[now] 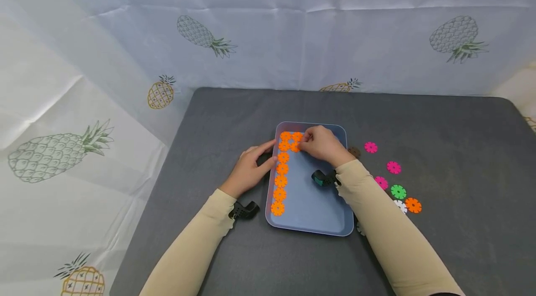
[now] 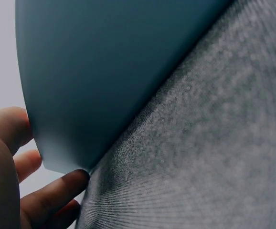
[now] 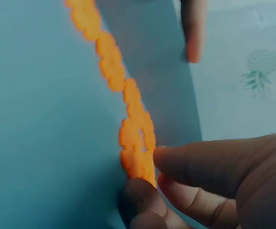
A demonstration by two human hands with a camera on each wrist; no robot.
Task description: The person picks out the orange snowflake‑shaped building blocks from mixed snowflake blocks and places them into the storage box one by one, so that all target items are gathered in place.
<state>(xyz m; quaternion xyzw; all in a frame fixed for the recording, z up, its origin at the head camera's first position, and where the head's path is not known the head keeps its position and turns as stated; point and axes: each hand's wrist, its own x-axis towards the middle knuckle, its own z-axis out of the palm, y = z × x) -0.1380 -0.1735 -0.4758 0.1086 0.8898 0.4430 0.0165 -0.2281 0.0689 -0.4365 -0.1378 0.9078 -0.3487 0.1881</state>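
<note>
A blue-grey tray (image 1: 318, 193) lies on the dark table. Orange notched discs (image 1: 281, 181) form a column along its left side, with a short second column beside the far end. My right hand (image 1: 324, 144) reaches over the tray, its thumb and finger pinching an orange disc (image 3: 134, 162) at the far end of the short column. Outside the left rim, my left hand (image 1: 249, 170) has its fingers extended, with fingertips touching the tray wall (image 2: 90, 86). Part of the tray is hidden beneath the right hand and sleeve.
Right of the tray lie loose discs: several pink ones (image 1: 393, 167), a green one (image 1: 398, 191), an orange one (image 1: 413, 205), a white one (image 1: 400, 206) and a brown one (image 1: 354, 151). A pineapple-print cloth (image 1: 268, 49) hangs behind the table.
</note>
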